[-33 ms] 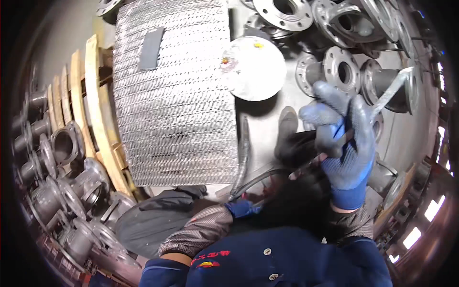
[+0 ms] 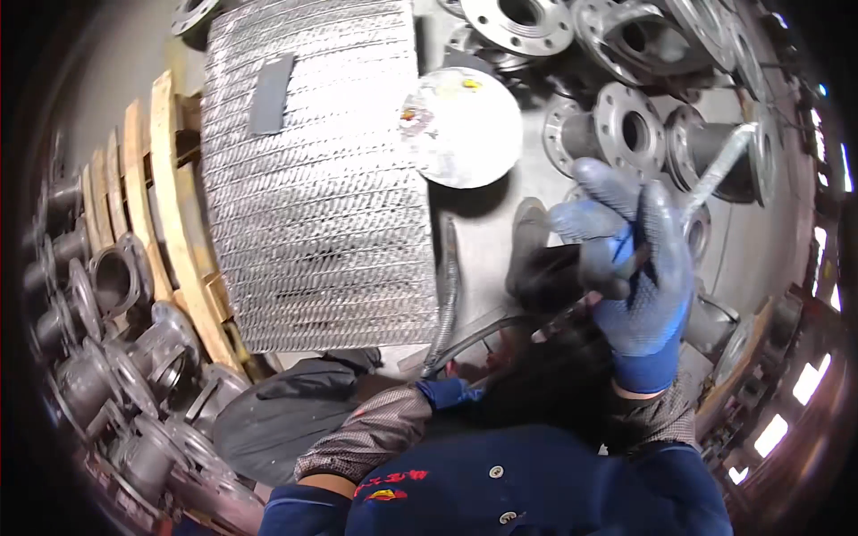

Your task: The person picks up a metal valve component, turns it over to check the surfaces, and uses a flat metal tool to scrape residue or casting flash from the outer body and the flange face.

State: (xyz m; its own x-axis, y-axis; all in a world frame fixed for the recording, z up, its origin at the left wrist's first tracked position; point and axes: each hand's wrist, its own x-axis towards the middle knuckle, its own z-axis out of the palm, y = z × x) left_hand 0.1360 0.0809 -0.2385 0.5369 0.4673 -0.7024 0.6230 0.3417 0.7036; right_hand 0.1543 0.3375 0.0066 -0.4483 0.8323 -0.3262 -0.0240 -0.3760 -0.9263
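My right hand (image 2: 648,299), in a grey-and-blue glove, is raised at the right. Its fingers are bent and partly separated around a long, narrow metal bar (image 2: 720,168). The bar's pale, flat end slants up and to the right past the fingers; a darker stretch runs down-left below the hand. My left hand (image 2: 450,391), in a blue glove, is low near the middle, beside a black hose (image 2: 474,344). Its fingers are mostly hidden in shadow, so its grip does not show. A ribbed metal-topped table (image 2: 331,205) lies ahead of my left arm.
A dark grey strip (image 2: 272,95) lies on the table. Beside it stands a round white-topped stool (image 2: 474,129). Flanged pipe fittings (image 2: 630,132) crowd the far right, with more flanged fittings (image 2: 112,277) at the left behind wooden pallet slats (image 2: 170,188). A dark shoe (image 2: 527,237) is on the floor.
The surroundings shift slightly left in view. My right hand also appears slightly farther left and lower, still around the bar. My left hand stays nearly where it was.
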